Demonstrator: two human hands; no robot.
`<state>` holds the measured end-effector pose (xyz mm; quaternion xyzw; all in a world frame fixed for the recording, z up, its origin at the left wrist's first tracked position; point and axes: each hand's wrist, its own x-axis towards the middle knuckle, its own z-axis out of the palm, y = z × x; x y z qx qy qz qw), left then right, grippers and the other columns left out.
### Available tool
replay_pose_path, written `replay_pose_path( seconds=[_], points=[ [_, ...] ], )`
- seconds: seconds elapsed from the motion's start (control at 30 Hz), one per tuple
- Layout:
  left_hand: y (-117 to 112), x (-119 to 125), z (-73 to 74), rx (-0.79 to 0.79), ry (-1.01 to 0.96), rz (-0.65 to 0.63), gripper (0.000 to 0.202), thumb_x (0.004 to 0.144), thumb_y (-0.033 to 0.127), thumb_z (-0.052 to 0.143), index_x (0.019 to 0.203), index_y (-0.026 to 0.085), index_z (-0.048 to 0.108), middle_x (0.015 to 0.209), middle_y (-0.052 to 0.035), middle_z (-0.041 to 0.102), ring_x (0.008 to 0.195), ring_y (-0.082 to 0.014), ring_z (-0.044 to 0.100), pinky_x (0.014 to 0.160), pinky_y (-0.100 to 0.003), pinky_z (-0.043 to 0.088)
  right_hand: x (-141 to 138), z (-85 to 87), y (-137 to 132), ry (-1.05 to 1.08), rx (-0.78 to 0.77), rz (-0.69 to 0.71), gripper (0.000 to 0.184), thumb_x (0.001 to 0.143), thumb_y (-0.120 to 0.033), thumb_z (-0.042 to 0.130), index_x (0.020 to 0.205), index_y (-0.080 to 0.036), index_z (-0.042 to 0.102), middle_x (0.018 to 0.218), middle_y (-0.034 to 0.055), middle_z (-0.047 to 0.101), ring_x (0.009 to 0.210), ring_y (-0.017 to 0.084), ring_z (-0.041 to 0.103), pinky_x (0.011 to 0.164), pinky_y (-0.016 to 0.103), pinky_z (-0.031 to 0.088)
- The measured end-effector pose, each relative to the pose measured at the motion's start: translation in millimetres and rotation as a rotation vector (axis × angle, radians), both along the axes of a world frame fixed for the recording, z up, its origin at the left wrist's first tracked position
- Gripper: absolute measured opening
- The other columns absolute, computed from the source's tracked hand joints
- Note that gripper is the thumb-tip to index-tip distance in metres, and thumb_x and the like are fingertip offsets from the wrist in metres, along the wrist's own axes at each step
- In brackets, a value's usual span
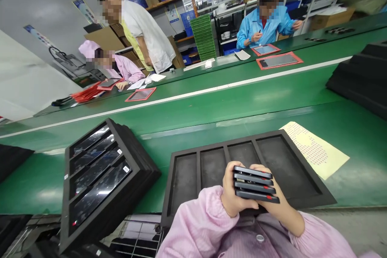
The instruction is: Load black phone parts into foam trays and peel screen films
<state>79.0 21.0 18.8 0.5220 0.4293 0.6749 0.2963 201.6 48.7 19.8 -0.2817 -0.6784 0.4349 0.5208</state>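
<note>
Over the black tray [213, 167], four stacked phones [254, 187] are held between the fingers of the left hand [231, 193] and right hand [273, 205], not yet set down; left of that tray, four glossy panels [98, 170] are already laid in the topmost stacked tray [65, 193].

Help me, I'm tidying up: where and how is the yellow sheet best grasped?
Probably pinch the sheet at its right corner, coming from the right: it lies flat, and that corner is free while the tray borders its left side.
</note>
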Motion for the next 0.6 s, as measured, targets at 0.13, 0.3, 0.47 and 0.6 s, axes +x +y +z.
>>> replay_pose_path(
  seconds=[0.13,0.3,0.47,0.6],
  points=[
    [7.9,-5.4,6.9,0.068,0.013,0.008,0.078,0.047,0.074,0.068,0.100,0.020,0.050,0.087,-0.0029,0.053,0.076,-0.0187,0.056,0.070,-0.033,0.050,-3.0,4.6,3.8,0.015,0.030,0.000,0.045,0.076,-0.054,0.069,0.104,-0.024,0.049,0.098,0.0061,0.056,0.090,0.023,0.061,0.073,0.029,0.054],
    [-1.3,4.1,7.7,0.067,0.022,0.093,0.077,0.044,0.075,0.069,0.097,0.021,0.051,0.085,-0.0026,0.051,0.076,-0.0187,0.054,0.071,-0.034,0.050,1.3,19.7,0.2,0.064,0.064,0.058,0.054,0.075,-0.064,0.064,0.109,-0.026,0.047,0.101,0.0066,0.052,0.093,0.023,0.057,0.077,0.029,0.052],
    [-9.0,9.0,9.2,0.165,0.057,0.150,0.087,0.040,0.076,0.068,0.108,0.024,0.049,0.087,-0.0022,0.050,0.081,-0.0201,0.054,0.073,-0.035,0.051,6.1,25.4,-0.4,0.060,0.091,0.135,0.054,0.076,-0.069,0.057,0.110,-0.028,0.046,0.100,0.0060,0.051,0.091,0.023,0.057,0.077,0.032,0.053],
    [-12.3,7.0,10.3,0.170,0.109,0.100,0.092,0.048,0.078,0.061,0.121,0.025,0.044,0.103,-0.0080,0.052,0.094,-0.0248,0.056,0.082,-0.042,0.050,11.5,27.3,0.4,-0.026,0.084,0.164,0.067,0.076,-0.069,0.057,0.124,-0.026,0.041,0.113,0.0116,0.047,0.106,0.028,0.051,0.085,0.037,0.050]
  ],
)
